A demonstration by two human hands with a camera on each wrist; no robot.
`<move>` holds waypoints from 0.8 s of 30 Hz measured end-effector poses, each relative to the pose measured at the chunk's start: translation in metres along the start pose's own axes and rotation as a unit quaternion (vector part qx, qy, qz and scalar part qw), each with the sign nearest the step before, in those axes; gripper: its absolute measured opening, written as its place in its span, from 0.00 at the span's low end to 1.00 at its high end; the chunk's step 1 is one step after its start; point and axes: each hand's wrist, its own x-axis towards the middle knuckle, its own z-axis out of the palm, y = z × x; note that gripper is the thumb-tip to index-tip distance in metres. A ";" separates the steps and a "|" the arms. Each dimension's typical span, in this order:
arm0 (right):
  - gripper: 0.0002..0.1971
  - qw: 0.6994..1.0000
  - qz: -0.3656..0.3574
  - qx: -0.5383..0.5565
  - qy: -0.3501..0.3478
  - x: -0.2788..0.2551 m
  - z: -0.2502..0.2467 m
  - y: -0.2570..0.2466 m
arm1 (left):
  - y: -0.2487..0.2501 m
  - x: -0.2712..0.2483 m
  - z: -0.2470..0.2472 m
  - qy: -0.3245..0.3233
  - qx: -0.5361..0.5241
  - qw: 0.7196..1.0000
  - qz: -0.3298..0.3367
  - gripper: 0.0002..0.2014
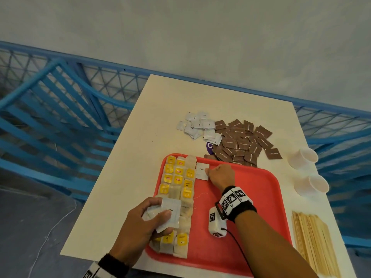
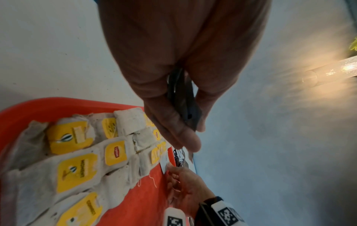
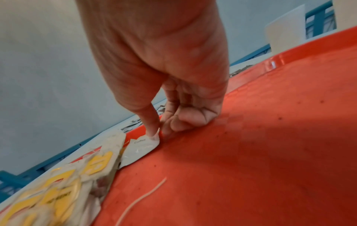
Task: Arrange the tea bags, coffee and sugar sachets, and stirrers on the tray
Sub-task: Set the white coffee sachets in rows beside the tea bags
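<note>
Low in the head view, the left hand grasps a small stack of white sachets, the top one marked "Coffee", above tea bags lined along the left side of the red tray. The left wrist view alone makes "Lipton" legible on a yellow tag. Higher in the head frame, the right hand pinches the corner of a single white sachet lying flat on the tray; the right wrist view shows thumb and forefinger on that corner and "Coffee" printed there. Wooden stirrers lie lower right on the surface; two paper cups, brown "Brown Sugar" sachets and loose white sachets sit beyond the tray.
</note>
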 end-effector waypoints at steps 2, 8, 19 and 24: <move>0.20 1.000 -0.024 -0.011 0.011 -0.002 0.002 0.005 | 0.002 0.001 0.001 -0.004 -0.001 1.000 0.002 0.12; 0.08 0.998 -0.053 0.038 0.005 -0.014 -0.002 0.009 | 0.010 -0.002 0.012 -0.033 -0.001 0.999 0.011 0.15; 0.10 0.932 -0.194 0.249 -0.179 -0.171 -0.092 -0.008 | 0.022 -0.021 0.055 -0.104 0.086 0.989 0.059 0.15; 0.12 0.918 -0.154 0.319 -0.178 -0.180 -0.099 0.008 | 0.013 -0.027 0.062 -0.123 0.177 0.973 0.083 0.25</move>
